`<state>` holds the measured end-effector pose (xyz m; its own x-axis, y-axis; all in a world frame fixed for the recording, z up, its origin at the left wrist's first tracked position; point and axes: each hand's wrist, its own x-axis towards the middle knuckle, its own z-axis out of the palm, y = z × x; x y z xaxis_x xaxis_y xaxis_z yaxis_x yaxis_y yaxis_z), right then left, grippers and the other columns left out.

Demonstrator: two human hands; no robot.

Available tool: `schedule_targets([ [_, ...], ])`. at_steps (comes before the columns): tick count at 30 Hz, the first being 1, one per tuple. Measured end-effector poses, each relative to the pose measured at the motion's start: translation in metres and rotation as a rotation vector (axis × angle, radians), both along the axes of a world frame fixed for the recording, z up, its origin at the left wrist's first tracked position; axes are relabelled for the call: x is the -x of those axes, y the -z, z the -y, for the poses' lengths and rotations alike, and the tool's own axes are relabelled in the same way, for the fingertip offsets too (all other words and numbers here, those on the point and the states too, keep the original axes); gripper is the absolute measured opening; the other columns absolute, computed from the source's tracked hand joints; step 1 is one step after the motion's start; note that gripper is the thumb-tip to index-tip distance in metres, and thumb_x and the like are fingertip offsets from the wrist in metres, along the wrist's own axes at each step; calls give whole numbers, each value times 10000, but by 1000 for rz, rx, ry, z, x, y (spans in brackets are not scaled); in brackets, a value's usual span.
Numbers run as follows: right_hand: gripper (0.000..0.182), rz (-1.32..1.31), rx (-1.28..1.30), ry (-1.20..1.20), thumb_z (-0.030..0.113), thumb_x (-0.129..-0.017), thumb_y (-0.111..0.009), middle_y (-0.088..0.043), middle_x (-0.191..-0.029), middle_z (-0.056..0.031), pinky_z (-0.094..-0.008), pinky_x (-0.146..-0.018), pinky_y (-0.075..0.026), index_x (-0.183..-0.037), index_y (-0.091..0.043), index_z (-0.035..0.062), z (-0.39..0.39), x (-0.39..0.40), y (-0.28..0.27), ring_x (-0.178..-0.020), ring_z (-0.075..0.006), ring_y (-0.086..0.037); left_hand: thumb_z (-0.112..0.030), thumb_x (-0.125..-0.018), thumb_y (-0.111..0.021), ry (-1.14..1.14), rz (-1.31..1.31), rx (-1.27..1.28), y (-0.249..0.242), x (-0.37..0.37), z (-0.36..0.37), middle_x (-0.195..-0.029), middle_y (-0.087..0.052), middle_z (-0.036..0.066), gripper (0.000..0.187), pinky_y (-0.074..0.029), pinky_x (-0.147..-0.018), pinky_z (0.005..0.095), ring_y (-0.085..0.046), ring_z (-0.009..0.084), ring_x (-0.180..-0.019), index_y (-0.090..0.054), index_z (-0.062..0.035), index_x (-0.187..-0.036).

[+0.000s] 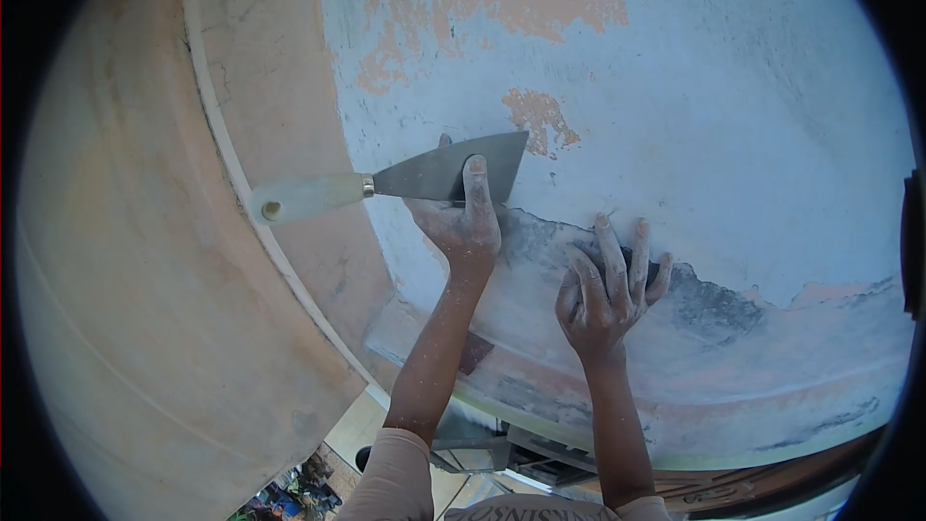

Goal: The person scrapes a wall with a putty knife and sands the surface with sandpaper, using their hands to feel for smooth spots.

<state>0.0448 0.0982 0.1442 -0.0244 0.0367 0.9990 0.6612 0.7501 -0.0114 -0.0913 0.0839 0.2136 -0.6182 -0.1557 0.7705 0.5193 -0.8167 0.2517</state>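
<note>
My left hand [468,222], dusted white, grips a putty knife [424,162] by its broad metal blade, the thumb lying across the front. The knife's pale handle [309,195] points left, with a hanging hole near its end. To the right, my right hand [608,299] presses a dark piece of sandpaper [654,271] to the wall [714,164], fingers spread over it and coated in white powder. Most of the sandpaper is hidden under the fingers. Around that hand, the wall has a ragged paint edge with grey, rubbed patches below it.
Peach patches [542,123] show through the pale paint above my hands. A raised pale strip [227,150] divides off the beige wall [106,232] at left. Below are a dark metal frame [540,458] and a colourful pile of things [294,494] on the ground.
</note>
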Motion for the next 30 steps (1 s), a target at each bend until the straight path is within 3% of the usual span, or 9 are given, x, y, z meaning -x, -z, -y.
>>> schedule_targets([
  [4,182,2,12,-7,76,-710,-576,-565,-1188,14,-498,-1078,-97,-796,-638,225,3,0,-1,-1234,-298,-394,-179,-816,-624,-164,98,25,-10,24,4,-1124,-450,245,581,-418,-866,365,-495,270,-1026,-324,130,-1204],
  [5,202,-2,8,-6,81,-708,-578,-560,-1195,24,-497,-1078,-101,-823,-643,234,2,0,0,-1224,-287,-408,-185,-815,-627,-569,-29,55,-8,21,5,-1089,-470,237,543,-416,-863,366,-495,267,-1015,-354,126,-1167],
  [8,217,-13,-3,-2,88,-712,-575,-556,-1199,35,-496,-1079,-109,-848,-646,242,0,1,-3,-1216,-272,-421,-200,-809,-634,-50,56,2,-4,-6,2,-1090,-479,229,546,-394,-885,378,-487,277,-1020,-364,128,-1151],
  [9,214,-10,1,-1,89,-716,-573,-557,-1198,35,-496,-1079,-110,-847,-645,242,2,0,-1,-1216,-271,-421,-171,-806,-633,-273,20,167,-7,7,14,-1110,-472,228,580,-396,-901,375,-490,279,-1030,-325,131,-1194],
  [16,205,-7,-1,-9,89,-722,-571,-556,-1200,30,-497,-1075,-116,-839,-647,239,1,0,0,-1211,-272,-427,-164,-817,-618,-79,21,30,-6,-2,5,-1117,-475,222,546,-429,-847,345,-511,250,-974,-332,117,-1188],
  [20,207,-1,13,-6,91,-721,-570,-558,-1199,29,-497,-1074,-115,-841,-649,239,3,-1,0,-1215,-271,-422,-109,-817,-594,-503,20,162,-4,23,7,-1129,-457,233,570,-416,-905,372,-504,288,-1049,-270,121,-1226],
  [22,206,-3,8,-4,94,-721,-571,-558,-1199,29,-497,-1074,-115,-843,-649,239,1,0,-2,-1217,-270,-420,-127,-821,-604,16,-1,42,0,-8,7,-1118,-455,237,590,-397,-926,386,-471,298,-1097,-255,121,-1227],
  [27,204,-4,3,4,102,-720,-576,-559,-1197,29,-494,-1075,-114,-847,-652,241,3,0,-2,-1214,-269,-422,-93,-813,-607,-123,66,176,-6,23,15,-1124,-416,267,731,-404,-932,383,-449,350,-1148,-96,129,-1286],
  [30,203,-3,-3,1,101,-722,-578,-560,-1195,29,-491,-1076,-116,-846,-651,243,2,0,-2,-1215,-268,-420,-117,-818,-616,14,-32,63,13,-8,5,-1142,-416,252,660,-397,-920,367,-487,312,-1079,-194,130,-1262],
])
